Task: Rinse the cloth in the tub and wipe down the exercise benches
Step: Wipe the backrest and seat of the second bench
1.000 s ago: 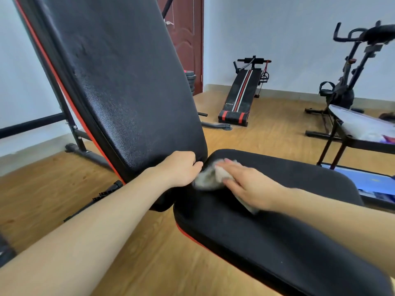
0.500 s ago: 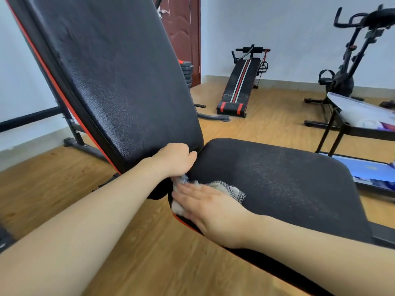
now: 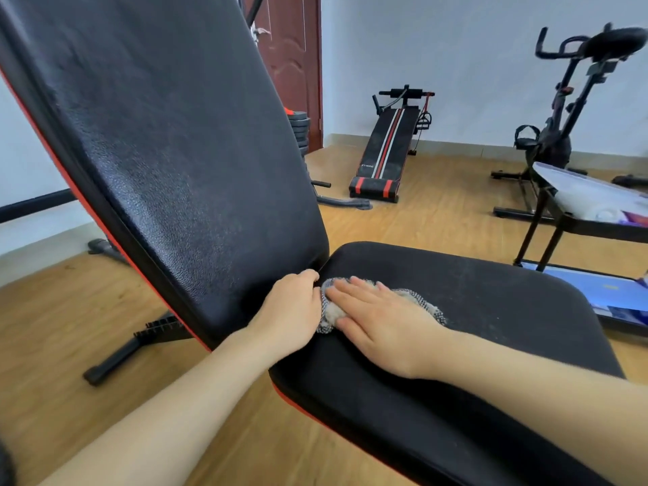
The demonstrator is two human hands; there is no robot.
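A black exercise bench fills the view, its backrest (image 3: pixel 182 142) tilted up on the left and its seat pad (image 3: pixel 491 310) lying flat on the right. A grey checked cloth (image 3: pixel 420 303) lies on the seat next to the gap between the two pads. My right hand (image 3: pixel 382 320) presses flat on the cloth with straight fingers. My left hand (image 3: pixel 291 310) rests with curled fingers on the backrest's lower edge, beside the cloth. The seat shows a damp, speckled sheen to the right of the cloth. No tub is in view.
A black sit-up bench (image 3: pixel 385 152) with red stripes lies on the wooden floor at the back. An exercise bike (image 3: pixel 557 135) stands at the right wall. A black-framed stand (image 3: pixel 575 219) with white items is close on the right. Weight plates (image 3: pixel 299 131) stack by the brown door.
My right hand has slid the cloth from the seat's front left edge back up to the gap by the backrest. My left hand has stayed on the backrest's lower edge.
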